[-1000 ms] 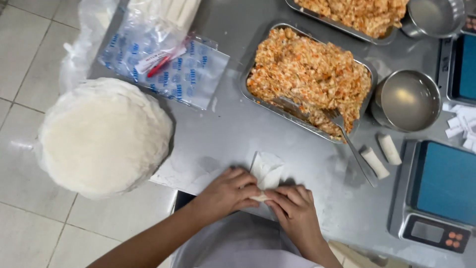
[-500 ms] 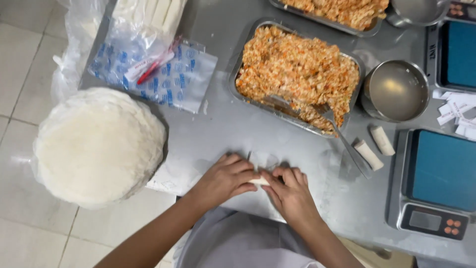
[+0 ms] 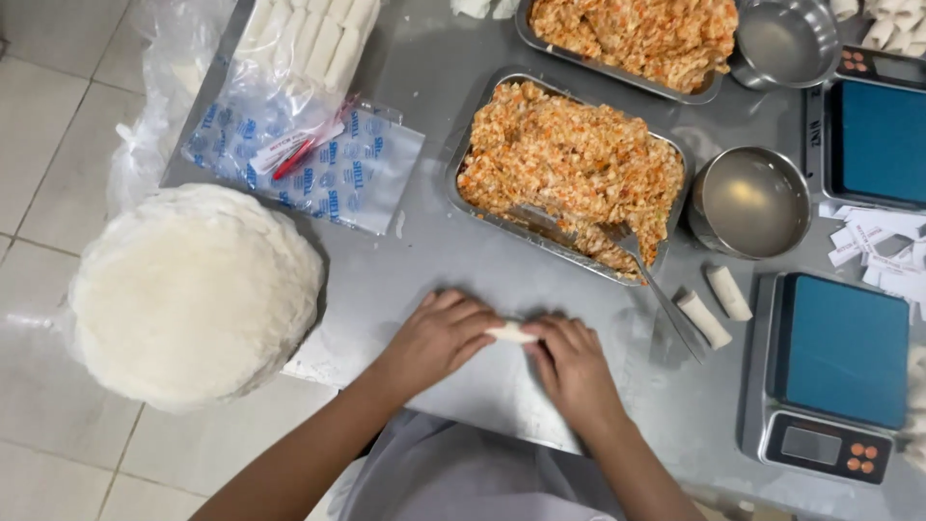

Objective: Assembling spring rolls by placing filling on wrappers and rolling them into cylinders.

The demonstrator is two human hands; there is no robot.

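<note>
A small white roll [image 3: 509, 334] of soft wrapper lies on the grey metal table [image 3: 424, 260], near its front edge, pale and smooth, only its middle showing between the two hands. The left hand [image 3: 439, 338] rests palm down over the roll's left end, fingers curled loosely and fingertips pressing on it. The right hand [image 3: 574, 365] covers the right end in the same manner, fingers bent and touching the wrapper; neither hand is fully closed.

Just beyond the hands sits a rectangular metal tray [image 3: 463, 164] heaped with a coarse, crumbly orange-and-tan filling [image 3: 569, 164]; a metal fork [image 3: 646, 270] leans out of its near right corner. To the right of the fork lie two finished rolls [image 3: 716, 305], short white cylinders, side by side. A round steel bowl [image 3: 752, 201] stands right of the tray, and a digital scale [image 3: 837, 371] with a blue platform stands near right.

At the left, a thick round stack of white wrappers [image 3: 193, 289] overhangs the table edge. Farther left and back, a clear printed plastic bag [image 3: 318, 159] lies flat, with a bag of packed rolls [image 3: 304, 43] beyond it.
</note>
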